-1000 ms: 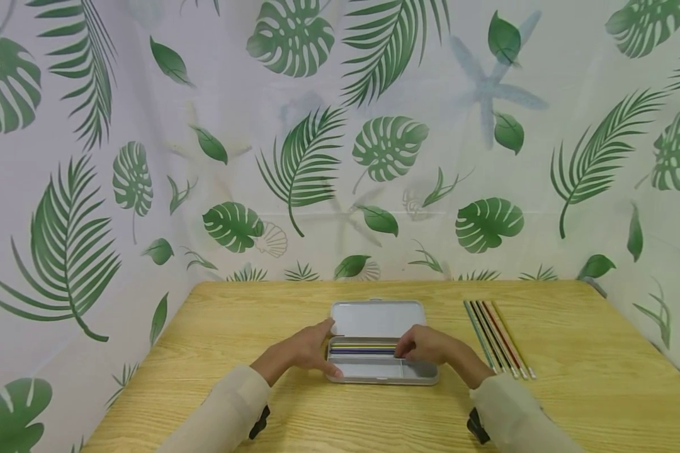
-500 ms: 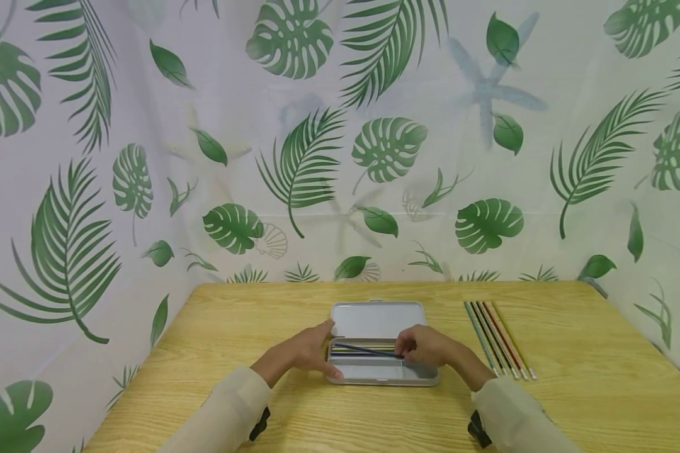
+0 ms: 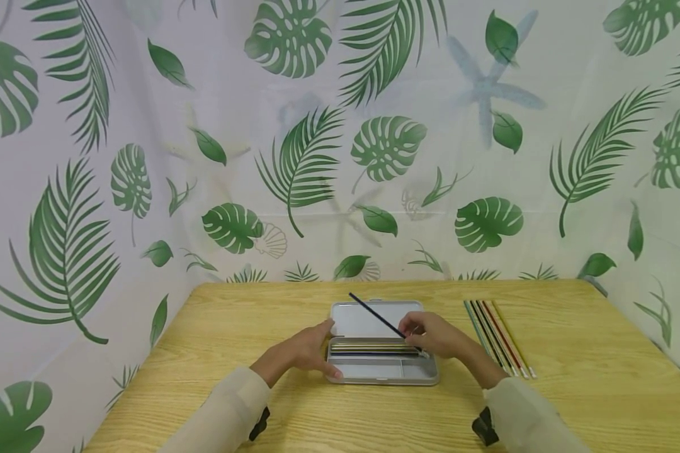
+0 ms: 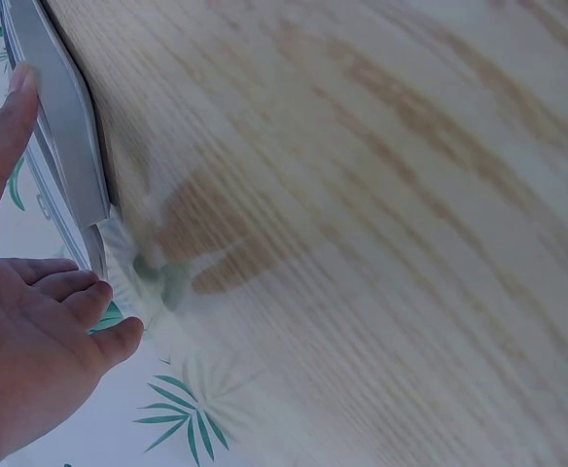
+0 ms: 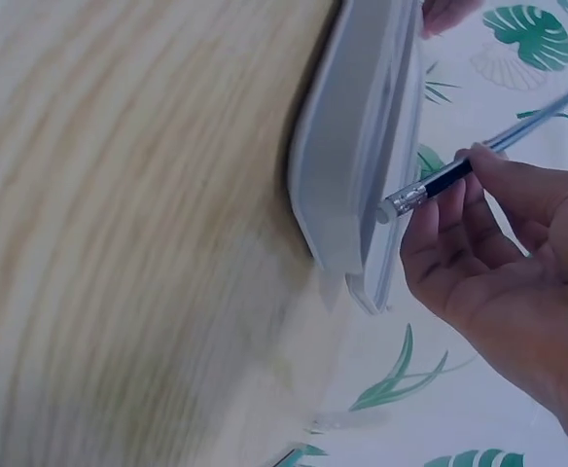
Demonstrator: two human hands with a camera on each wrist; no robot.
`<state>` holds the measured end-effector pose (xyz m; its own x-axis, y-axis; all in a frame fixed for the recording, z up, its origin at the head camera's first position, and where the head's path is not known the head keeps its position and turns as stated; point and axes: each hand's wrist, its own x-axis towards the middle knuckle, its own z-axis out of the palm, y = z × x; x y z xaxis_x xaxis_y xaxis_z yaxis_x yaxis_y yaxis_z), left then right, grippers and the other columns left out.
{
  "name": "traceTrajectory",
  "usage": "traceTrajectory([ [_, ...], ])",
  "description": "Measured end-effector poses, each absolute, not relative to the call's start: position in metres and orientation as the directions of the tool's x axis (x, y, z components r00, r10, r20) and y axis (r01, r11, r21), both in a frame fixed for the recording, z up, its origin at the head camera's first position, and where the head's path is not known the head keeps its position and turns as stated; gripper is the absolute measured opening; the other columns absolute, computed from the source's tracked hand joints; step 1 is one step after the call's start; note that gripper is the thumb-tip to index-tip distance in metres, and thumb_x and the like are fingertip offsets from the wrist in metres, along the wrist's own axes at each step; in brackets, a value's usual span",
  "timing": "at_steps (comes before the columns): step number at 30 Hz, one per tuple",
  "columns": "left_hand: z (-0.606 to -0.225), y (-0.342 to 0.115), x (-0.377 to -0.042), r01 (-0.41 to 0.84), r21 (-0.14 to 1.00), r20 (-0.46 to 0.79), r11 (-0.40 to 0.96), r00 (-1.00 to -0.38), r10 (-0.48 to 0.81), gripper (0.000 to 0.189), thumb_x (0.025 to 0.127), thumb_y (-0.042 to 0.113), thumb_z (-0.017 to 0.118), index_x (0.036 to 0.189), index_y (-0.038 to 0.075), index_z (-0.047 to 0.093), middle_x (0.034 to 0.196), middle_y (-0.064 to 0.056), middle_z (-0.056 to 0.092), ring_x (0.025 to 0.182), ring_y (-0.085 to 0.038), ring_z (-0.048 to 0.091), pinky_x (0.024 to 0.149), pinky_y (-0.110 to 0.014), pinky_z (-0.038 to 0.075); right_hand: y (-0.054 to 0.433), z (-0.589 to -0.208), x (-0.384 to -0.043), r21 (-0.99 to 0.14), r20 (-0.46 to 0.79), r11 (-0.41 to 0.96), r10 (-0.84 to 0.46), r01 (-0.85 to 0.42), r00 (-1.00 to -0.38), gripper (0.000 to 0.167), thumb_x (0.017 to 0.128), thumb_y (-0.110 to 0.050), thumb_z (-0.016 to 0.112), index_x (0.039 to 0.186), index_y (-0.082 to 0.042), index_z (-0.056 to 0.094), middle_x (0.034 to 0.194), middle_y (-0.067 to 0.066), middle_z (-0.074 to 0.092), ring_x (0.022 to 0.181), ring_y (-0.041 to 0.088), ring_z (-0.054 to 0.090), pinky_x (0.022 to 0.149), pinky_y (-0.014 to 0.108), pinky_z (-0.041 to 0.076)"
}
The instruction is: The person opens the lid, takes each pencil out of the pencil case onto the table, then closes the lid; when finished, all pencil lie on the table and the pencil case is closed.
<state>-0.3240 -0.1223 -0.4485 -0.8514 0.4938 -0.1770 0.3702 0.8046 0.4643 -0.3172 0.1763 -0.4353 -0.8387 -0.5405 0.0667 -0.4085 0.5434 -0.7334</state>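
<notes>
A grey pencil case (image 3: 382,380) lies on the table with its lid (image 3: 351,323) laid back. Several pencils (image 3: 365,347) rest in its rear compartment; the front compartments show bare. My right hand (image 3: 439,335) pinches a dark pencil (image 3: 374,313) near its eraser end, holding it tilted above the case, the other end up and to the left. In the right wrist view its white eraser (image 5: 388,210) and silver band show beside the case. My left hand (image 3: 300,348) rests against the case's left end, thumb (image 4: 10,122) on the front edge, fingers extended toward the lid side.
Several pencils (image 3: 481,336) lie side by side right of the case, erasers toward me. The wooden table (image 3: 249,308) meets a leaf-patterned curtain (image 3: 317,251) at its back and sides.
My right hand has lifted the dark pencil out of the rear compartment, up and slightly right, and its far end has swung higher. My left hand stays against the case.
</notes>
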Motion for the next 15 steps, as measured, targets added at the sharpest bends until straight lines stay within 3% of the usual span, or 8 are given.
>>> traceTrajectory([
  [6, -0.448, -0.121, -0.324, 0.360, 0.472, -0.183, 0.805, -0.853, 0.489, 0.117, 0.067, 0.045, 0.084, 0.152, 0.002, 0.015, 0.155, -0.015, 0.029, 0.142, -0.030, 0.030, 0.115, -0.044, 0.030, 0.191, -0.428, -0.312, -0.750, 0.131, 0.515, -0.500, -0.415, -0.856, 0.018, 0.093, -0.006, 0.057, 0.107, 0.006, 0.056, 0.099, 0.018, 0.061, 0.091, 0.022, 0.060, 0.069, 0.025, 0.051],
  [15, -0.449, -0.120, -0.324, 0.347, 0.477, -0.189, 0.807, -0.856, 0.481, 0.118, 0.066, 0.046, 0.084, 0.152, 0.002, 0.015, 0.155, -0.015, 0.028, 0.142, -0.030, 0.030, 0.115, -0.044, 0.030, 0.224, -0.434, -0.310, -0.831, 0.081, 0.480, -0.393, -0.280, -0.916, 0.034, 0.094, -0.005, 0.057, 0.122, 0.011, 0.046, 0.104, 0.022, 0.057, 0.085, 0.019, 0.061, 0.069, 0.034, 0.057],
])
